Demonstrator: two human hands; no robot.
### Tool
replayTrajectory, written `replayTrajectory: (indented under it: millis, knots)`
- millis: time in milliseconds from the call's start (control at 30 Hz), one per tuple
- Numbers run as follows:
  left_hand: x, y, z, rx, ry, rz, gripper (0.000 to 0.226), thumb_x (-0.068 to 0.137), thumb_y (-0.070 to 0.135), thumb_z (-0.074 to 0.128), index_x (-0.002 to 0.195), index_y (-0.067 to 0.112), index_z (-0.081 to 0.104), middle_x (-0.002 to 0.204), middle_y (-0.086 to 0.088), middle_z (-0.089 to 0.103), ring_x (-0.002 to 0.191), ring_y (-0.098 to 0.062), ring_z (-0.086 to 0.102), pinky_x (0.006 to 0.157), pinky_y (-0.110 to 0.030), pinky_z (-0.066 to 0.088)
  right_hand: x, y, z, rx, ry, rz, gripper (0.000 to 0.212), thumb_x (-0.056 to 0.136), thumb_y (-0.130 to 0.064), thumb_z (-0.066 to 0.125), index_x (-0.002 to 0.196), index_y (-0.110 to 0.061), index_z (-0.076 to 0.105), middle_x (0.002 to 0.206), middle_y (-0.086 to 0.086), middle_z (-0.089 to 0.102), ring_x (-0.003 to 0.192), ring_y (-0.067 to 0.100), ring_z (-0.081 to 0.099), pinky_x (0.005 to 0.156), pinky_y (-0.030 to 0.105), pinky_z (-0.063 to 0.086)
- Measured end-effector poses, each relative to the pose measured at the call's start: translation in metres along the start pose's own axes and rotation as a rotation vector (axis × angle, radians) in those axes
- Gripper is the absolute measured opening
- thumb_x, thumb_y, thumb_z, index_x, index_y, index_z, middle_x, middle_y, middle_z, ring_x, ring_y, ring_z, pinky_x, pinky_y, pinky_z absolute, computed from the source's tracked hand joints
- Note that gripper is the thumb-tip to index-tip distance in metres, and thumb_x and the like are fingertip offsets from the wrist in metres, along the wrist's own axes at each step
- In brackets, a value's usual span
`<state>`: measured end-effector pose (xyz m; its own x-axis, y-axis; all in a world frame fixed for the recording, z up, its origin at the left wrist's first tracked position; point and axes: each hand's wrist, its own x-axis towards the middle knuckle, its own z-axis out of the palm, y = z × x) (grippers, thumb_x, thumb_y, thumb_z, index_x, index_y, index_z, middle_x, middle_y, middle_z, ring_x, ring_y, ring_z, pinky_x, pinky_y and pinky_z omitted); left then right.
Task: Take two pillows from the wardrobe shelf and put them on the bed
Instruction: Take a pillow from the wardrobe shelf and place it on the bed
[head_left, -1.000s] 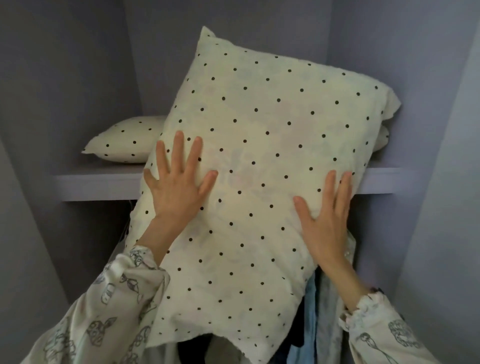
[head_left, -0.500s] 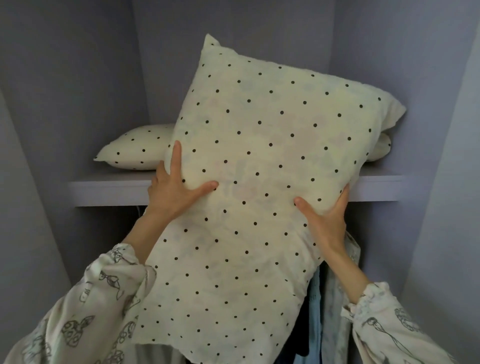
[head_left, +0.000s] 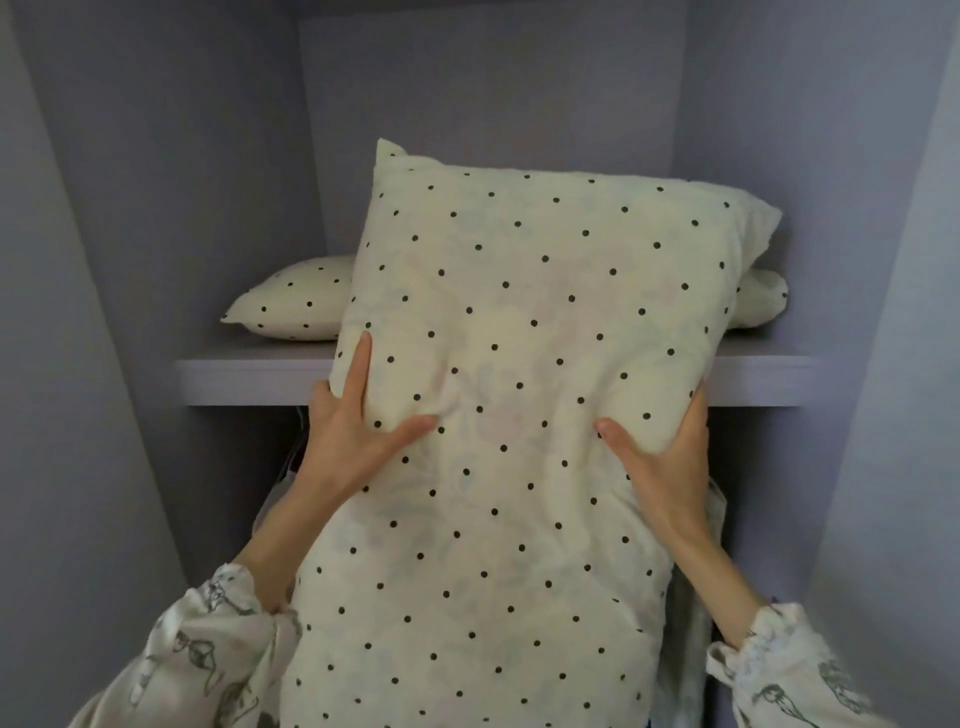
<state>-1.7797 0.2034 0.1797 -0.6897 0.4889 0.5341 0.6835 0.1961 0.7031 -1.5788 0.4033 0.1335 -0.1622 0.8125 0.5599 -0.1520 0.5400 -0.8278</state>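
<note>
A cream pillow with black dots (head_left: 519, 415) stands on end in front of the wardrobe shelf (head_left: 249, 376), tilted toward me. My left hand (head_left: 353, 431) grips its left edge, thumb pressed into the front. My right hand (head_left: 660, 452) grips its right edge the same way. A second, matching pillow (head_left: 291, 306) lies flat on the shelf behind the held one; only its left end and a bit of its right end show.
Grey wardrobe side walls (head_left: 130, 260) close in on both sides of the shelf. Hanging clothes (head_left: 696, 649) show below the shelf, mostly hidden by the held pillow. The bed is out of view.
My hands went from flat on the pillow's front to gripping its side edges. The pillow has come lower and closer to me, off the shelf.
</note>
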Motion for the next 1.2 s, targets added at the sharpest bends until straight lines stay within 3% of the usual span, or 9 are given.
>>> replayTrajectory:
  millis: [167,300,400,500,767,1000,1133,1200]
  knots:
    - [-0.020,-0.004,-0.005,-0.020,-0.059,-0.042,0.106,0.047,0.073,0.069,0.121,0.075,-0.006,0.115,0.006,0.020,0.098,-0.018,0.034,0.088,-0.037,0.035,-0.028,-0.006,-0.020,-0.056,0.012,0.024,0.100,0.052,-0.055,0.076,0.136,-0.048,0.022,0.117,-0.019,0.040,0.107,0.000,0.040,0.086,0.023,0.032]
    - [-0.040,-0.012,-0.004,-0.055,-0.096,-0.071,0.106,0.043,0.076,0.068,0.120,0.076,-0.005,0.113,0.007,0.020,0.097,-0.019,0.035,0.094,-0.042,0.037,-0.056,-0.019,-0.036,-0.166,0.048,0.048,0.100,0.052,-0.059,0.074,0.136,-0.050,0.020,0.123,-0.013,0.044,0.104,0.000,0.039,0.086,0.031,0.033]
    - [-0.060,-0.022,-0.006,-0.113,-0.155,-0.072,0.108,0.044,0.073,0.070,0.122,0.074,-0.004,0.115,0.007,0.019,0.104,-0.020,0.036,0.099,-0.043,0.035,-0.088,-0.030,-0.046,-0.221,0.079,0.082,0.100,0.053,-0.059,0.071,0.137,-0.051,0.017,0.126,-0.014,0.041,0.101,-0.004,0.035,0.089,0.032,0.031]
    - [-0.082,-0.036,-0.013,-0.176,-0.229,-0.053,0.110,0.051,0.066,0.075,0.126,0.070,-0.005,0.118,0.007,0.019,0.118,-0.023,0.036,0.102,-0.040,0.032,-0.132,-0.044,-0.054,-0.274,0.130,0.119,0.102,0.053,-0.060,0.071,0.138,-0.050,0.015,0.128,-0.015,0.038,0.103,0.001,0.036,0.087,0.030,0.029]
    - [-0.147,-0.043,-0.039,-0.256,-0.418,-0.028,0.116,0.055,0.058,0.078,0.135,0.058,-0.005,0.129,0.006,0.019,0.127,-0.026,0.034,0.105,-0.041,0.031,-0.248,-0.092,-0.085,-0.396,0.290,0.205,0.099,0.061,-0.051,0.075,0.140,-0.046,0.015,0.137,-0.007,0.038,0.122,0.017,0.041,0.094,0.033,0.031]
    - [-0.244,-0.049,-0.037,-0.294,-0.537,-0.015,0.118,0.053,0.056,0.080,0.137,0.054,-0.002,0.123,0.007,0.021,0.120,-0.021,0.036,0.101,-0.037,0.031,-0.360,-0.116,-0.138,-0.477,0.359,0.256,0.100,0.056,-0.060,0.073,0.139,-0.048,0.017,0.137,-0.013,0.041,0.124,0.011,0.041,0.102,0.045,0.037]
    - [-0.302,-0.047,-0.028,-0.311,-0.635,-0.035,0.119,0.052,0.055,0.081,0.137,0.054,-0.001,0.127,0.003,0.022,0.124,-0.023,0.034,0.103,-0.036,0.029,-0.419,-0.122,-0.171,-0.515,0.444,0.311,0.100,0.056,-0.061,0.072,0.138,-0.052,0.016,0.136,-0.024,0.034,0.122,-0.003,0.032,0.100,0.036,0.034]
    - [-0.334,-0.043,-0.025,-0.303,-0.666,-0.042,0.119,0.050,0.055,0.082,0.136,0.055,-0.001,0.122,0.007,0.020,0.123,-0.024,0.036,0.103,-0.038,0.031,-0.452,-0.124,-0.189,-0.533,0.490,0.372,0.101,0.055,-0.061,0.071,0.137,-0.054,0.014,0.136,-0.022,0.034,0.118,-0.004,0.032,0.098,0.036,0.034]
